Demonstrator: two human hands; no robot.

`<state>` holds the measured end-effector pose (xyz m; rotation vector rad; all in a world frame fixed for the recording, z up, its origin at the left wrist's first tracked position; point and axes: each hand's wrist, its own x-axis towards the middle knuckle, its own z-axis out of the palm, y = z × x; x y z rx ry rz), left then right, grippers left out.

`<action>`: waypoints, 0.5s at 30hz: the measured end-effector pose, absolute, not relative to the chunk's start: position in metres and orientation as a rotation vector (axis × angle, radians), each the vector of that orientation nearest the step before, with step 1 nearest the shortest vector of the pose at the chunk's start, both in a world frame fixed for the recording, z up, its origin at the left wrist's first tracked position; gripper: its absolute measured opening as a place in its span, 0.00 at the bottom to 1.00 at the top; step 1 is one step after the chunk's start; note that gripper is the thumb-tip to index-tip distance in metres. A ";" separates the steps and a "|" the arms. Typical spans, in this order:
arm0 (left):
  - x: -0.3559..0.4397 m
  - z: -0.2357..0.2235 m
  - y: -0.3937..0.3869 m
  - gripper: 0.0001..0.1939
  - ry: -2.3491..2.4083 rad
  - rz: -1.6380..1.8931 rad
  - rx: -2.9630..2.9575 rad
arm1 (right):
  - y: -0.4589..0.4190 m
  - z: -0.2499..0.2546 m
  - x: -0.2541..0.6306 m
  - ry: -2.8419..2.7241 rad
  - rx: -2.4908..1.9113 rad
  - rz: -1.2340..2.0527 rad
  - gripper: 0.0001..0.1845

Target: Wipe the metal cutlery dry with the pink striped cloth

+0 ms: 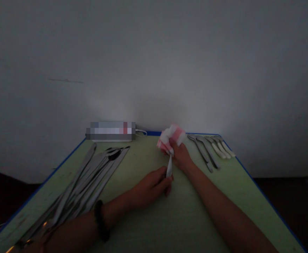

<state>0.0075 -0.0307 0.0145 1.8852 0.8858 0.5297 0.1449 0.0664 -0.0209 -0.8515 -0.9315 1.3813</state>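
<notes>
My left hand [150, 188] rests on the green table [180, 218] and pinches the near end of a small metal utensil [169, 167]. My right hand [180, 154] is closed on a pink and white cloth [169, 136], and the cloth wraps the far end of that utensil. Which kind of utensil it is stays hidden by the cloth. A dark band sits on my left wrist.
A pile of several long metal utensils [90, 179] lies at the left of the table. Several spoons and knives [210, 147] lie in a row at the far right. A white box [111, 131] with a cable stands against the wall. The table has a blue edge.
</notes>
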 end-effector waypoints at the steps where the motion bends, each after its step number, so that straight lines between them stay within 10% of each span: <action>1: 0.008 0.014 -0.030 0.14 0.905 0.548 1.851 | 0.065 -0.020 0.145 -0.932 -0.841 1.419 0.18; 15: 0.006 0.015 -0.028 0.09 0.933 0.514 1.997 | 0.067 -0.014 0.146 -0.631 -0.717 1.385 0.17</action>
